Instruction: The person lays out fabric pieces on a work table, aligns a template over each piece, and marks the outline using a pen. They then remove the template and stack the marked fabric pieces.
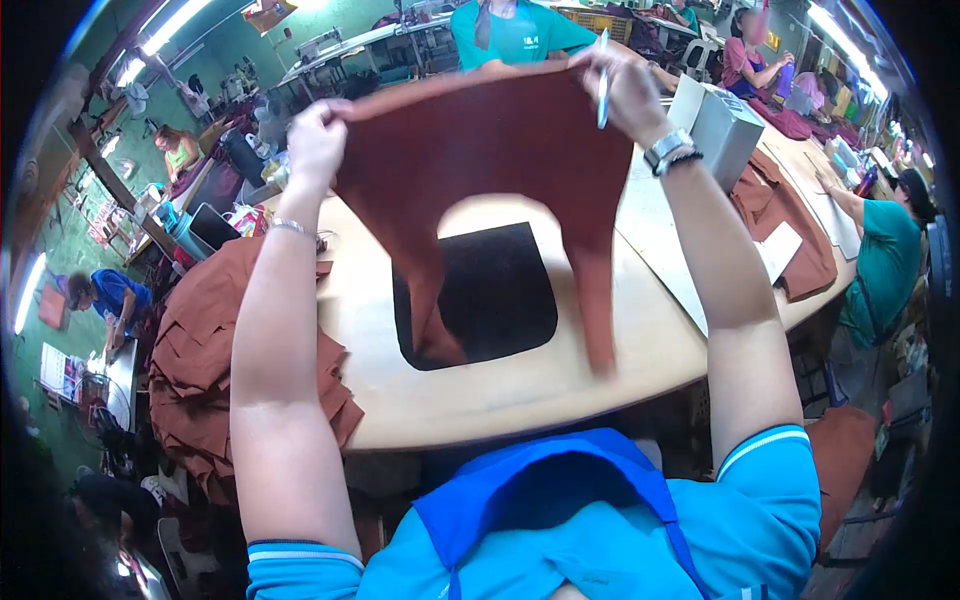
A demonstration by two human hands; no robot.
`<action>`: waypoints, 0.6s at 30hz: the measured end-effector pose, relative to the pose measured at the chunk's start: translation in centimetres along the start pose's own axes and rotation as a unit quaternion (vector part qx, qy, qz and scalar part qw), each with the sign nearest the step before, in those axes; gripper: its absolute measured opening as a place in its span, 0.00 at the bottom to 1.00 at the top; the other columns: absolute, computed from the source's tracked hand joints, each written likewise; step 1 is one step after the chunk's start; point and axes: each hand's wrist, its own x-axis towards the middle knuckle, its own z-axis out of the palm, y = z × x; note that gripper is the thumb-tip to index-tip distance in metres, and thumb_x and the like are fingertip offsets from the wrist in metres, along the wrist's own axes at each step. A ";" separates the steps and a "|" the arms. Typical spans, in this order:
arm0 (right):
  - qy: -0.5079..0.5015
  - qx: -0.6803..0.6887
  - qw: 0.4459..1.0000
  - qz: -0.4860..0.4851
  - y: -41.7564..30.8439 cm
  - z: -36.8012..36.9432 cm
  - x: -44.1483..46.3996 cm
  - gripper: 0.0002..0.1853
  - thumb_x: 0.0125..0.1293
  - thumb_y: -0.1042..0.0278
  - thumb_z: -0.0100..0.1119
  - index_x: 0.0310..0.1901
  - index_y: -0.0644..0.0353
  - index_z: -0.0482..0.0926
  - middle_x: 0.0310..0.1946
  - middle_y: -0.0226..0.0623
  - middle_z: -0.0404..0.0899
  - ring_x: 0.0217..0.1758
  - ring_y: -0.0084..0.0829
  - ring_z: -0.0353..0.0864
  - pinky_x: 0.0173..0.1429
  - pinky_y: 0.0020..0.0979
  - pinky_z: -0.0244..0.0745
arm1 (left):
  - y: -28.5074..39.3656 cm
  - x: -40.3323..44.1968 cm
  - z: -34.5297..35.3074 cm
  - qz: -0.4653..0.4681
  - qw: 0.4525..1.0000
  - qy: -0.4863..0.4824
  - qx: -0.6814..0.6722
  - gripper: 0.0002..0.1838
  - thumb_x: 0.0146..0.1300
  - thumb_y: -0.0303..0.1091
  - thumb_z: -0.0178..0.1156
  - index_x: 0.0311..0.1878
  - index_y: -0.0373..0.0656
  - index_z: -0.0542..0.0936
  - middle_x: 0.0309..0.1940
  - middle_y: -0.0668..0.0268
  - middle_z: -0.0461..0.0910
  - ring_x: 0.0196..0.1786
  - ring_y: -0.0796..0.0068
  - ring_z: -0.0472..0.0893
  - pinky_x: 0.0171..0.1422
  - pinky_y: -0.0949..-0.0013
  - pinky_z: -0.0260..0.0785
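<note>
A reddish-brown fabric piece (480,140) with a curved cut-out and two hanging legs is stretched up in front of me. My left hand (318,145) pinches its upper left corner. At the upper right corner, my right hand (628,95) is closed on the cloth, with a slim pen-like tool (602,90) also among its fingers. The lower ends of the fabric hang over the table and are smeared by motion. Behind and below it, a black rounded mat (500,290) lies on the pale table (450,415), partly covered by one fabric leg.
A big heap of brown fabric pieces (215,350) lies at the table's left. To the right are a grey box (715,125), a pale flat sheet (660,240) and more folded brown fabric (785,230). A person in a green shirt (520,38) is across the table.
</note>
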 end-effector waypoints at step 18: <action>-0.054 0.076 0.995 0.032 5.1 4.7 -26.0 0.10 0.58 0.80 0.65 0.42 0.58 0.83 0.45 0.45 0.85 0.48 0.42 0.86 0.50 0.35 0.81 | 6.2 -29.1 -0.4 -0.074 0.979 -0.175 0.067 0.08 0.60 0.27 0.62 0.42 0.46 0.85 0.48 0.61 0.84 0.50 0.58 0.83 0.55 0.59 0.75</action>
